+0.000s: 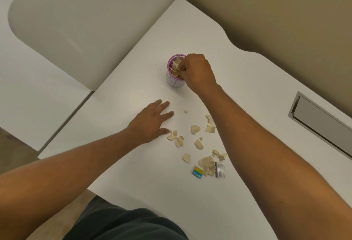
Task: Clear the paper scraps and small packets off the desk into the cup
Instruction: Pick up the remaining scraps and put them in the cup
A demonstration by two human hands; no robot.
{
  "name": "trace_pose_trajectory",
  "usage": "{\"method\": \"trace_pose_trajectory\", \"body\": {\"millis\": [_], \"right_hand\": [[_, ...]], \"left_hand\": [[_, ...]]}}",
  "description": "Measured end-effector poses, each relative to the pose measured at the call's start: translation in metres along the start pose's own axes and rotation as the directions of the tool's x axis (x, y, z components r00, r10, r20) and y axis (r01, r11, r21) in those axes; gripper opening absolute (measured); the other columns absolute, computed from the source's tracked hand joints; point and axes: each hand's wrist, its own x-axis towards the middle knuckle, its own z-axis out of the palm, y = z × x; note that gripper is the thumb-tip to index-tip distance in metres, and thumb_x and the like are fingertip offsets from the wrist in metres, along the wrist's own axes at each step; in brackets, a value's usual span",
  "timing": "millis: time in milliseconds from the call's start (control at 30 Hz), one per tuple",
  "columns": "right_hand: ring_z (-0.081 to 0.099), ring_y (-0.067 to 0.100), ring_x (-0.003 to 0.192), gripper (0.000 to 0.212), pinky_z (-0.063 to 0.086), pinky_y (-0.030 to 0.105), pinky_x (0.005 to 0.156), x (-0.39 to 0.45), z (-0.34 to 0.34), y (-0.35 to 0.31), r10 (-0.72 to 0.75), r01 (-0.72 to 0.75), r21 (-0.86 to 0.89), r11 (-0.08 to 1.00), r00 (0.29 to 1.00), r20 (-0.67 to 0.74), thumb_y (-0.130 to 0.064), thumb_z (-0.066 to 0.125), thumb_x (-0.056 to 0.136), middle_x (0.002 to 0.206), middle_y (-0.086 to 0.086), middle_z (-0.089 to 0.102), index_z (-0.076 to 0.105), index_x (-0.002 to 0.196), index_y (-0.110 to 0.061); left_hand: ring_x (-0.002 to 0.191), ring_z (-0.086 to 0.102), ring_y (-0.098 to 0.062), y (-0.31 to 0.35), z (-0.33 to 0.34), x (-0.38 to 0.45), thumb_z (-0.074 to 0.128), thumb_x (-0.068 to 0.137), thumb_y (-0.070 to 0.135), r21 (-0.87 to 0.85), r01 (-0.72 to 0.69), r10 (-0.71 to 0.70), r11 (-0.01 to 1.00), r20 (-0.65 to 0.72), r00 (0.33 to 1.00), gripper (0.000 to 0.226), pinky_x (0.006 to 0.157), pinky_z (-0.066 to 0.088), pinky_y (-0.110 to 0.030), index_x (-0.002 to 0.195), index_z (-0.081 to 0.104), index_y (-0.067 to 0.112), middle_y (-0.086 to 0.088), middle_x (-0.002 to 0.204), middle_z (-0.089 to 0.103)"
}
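- White desk (pixel 133 163) carries one cup, two packets and over a dozen loose scraps.
- Right hand (pixel 198 72) bunches its fingers over the cup's mouth, pinching beige scraps.
- Left hand (pixel 150 121) lies flat, fingers spread, thumb touching the nearest paper scraps (pixel 176 137).
- Purple-rimmed cup (pixel 175 79) stands upright, packed with scraps.
- Blue-and-yellow packet (pixel 197 172): writing illegible.
- Silver packet (pixel 220 169) sits beside it.

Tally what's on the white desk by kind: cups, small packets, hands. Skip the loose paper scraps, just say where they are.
Purple-rimmed paper cup, holding beige scraps: 1
Small packets: 2 (blue-and-yellow packet, silver foil packet)
Hands: 2 (left hand flat on the desk, right hand at the cup's mouth)
Total: 5
Loose beige paper scraps lie scattered between the arms, uncounted.
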Motion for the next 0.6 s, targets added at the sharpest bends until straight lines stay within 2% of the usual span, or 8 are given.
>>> {"method": "trace_pose_trajectory", "body": {"millis": [67, 167, 300, 400, 500, 533, 600], "right_hand": [[0.069, 0.03, 0.097, 0.022, 0.058, 0.036, 0.085, 0.005, -0.002, -0.003, -0.027, 0.03, -0.035, 0.999, 0.998, 0.064, -0.014, 0.069, 0.085, 0.106, 0.01, 0.073, 0.077, 0.105, -0.017], [0.068, 0.027, 0.105, 0.029, 0.057, 0.036, 0.091, 0.005, -0.013, -0.004, -0.007, 0.003, 0.046, 0.999, 0.996, 0.092, -0.017, 0.078, 0.081, 0.116, 0.007, 0.073, 0.077, 0.11, -0.022], [0.068, 0.024, 0.104, 0.029, 0.055, 0.032, 0.085, -0.006, -0.038, 0.007, 0.032, -0.041, 0.147, 0.988, 0.998, 0.061, -0.017, 0.084, 0.079, 0.119, 0.005, 0.071, 0.079, 0.107, -0.022], [0.066, 0.019, 0.104, 0.021, 0.048, 0.027, 0.083, -0.029, -0.05, 0.041, 0.137, -0.132, 0.223, 0.966, 0.991, -0.009, -0.015, 0.075, 0.088, 0.119, 0.001, 0.071, 0.077, 0.108, -0.021], [0.066, 0.02, 0.109, 0.021, 0.048, 0.026, 0.089, -0.07, -0.032, 0.103, 0.287, -0.262, 0.272, 0.926, 0.956, -0.056, -0.015, 0.06, 0.097, 0.121, 0.003, 0.069, 0.074, 0.111, -0.019], [0.062, 0.024, 0.116, 0.024, 0.047, 0.029, 0.094, -0.086, -0.018, 0.124, 0.33, -0.312, 0.238, 0.92, 0.943, -0.039, -0.017, 0.055, 0.099, 0.127, 0.005, 0.066, 0.07, 0.118, -0.019], [0.048, 0.035, 0.132, 0.038, 0.041, 0.04, 0.106, -0.116, 0.014, 0.155, 0.44, -0.448, 0.143, 0.882, 0.894, 0.086, -0.03, 0.048, 0.103, 0.144, 0.011, 0.051, 0.054, 0.139, -0.018]], "left_hand": [[0.158, 0.012, -0.032, -0.001, -0.001, 0.0, 0.054, 0.096, 0.061, 0.008, -0.006, 0.006, 1.0, 0.019, 1.0, 0.075, 0.128, 0.021, -0.049, 0.159, 0.032, 0.027, -0.007, 0.172, 0.014], [0.158, 0.014, -0.034, 0.003, -0.004, 0.001, 0.055, 0.095, 0.061, 0.003, 0.002, -0.002, 1.0, 0.025, 1.0, 0.075, 0.127, 0.022, -0.05, 0.157, 0.035, 0.024, -0.009, 0.171, 0.017], [0.149, 0.035, -0.034, 0.008, -0.012, 0.003, 0.061, 0.096, 0.049, -0.031, 0.008, -0.009, 0.999, -0.039, 0.999, 0.053, 0.12, 0.037, -0.049, 0.141, 0.058, 0.02, -0.011, 0.159, 0.042], [0.135, 0.051, -0.032, 0.012, -0.02, 0.004, 0.065, 0.095, 0.041, -0.092, 0.015, -0.024, 0.996, -0.098, 0.995, 0.043, 0.105, 0.05, -0.046, 0.132, 0.064, 0.019, -0.007, 0.146, 0.054], [0.133, 0.048, -0.031, 0.021, -0.024, 0.006, 0.067, 0.089, 0.053, -0.125, 0.017, -0.028, 0.992, -0.089, 0.996, 0.06, 0.1, 0.052, -0.046, 0.14, 0.055, 0.024, -0.005, 0.151, 0.045], [0.134, 0.045, -0.032, 0.026, -0.023, 0.007, 0.068, 0.085, 0.06, -0.11, 0.019, -0.025, 0.994, -0.056, 0.998, 0.072, 0.1, 0.052, -0.047, 0.146, 0.047, 0.027, -0.005, 0.157, 0.038], [0.135, 0.04, -0.035, 0.038, -0.019, 0.009, 0.065, 0.077, 0.075, -0.011, 0.006, -0.006, 1.0, 0.035, 0.999, 0.098, 0.101, 0.05, -0.049, 0.156, 0.027, 0.032, -0.007, 0.166, 0.02]]}}
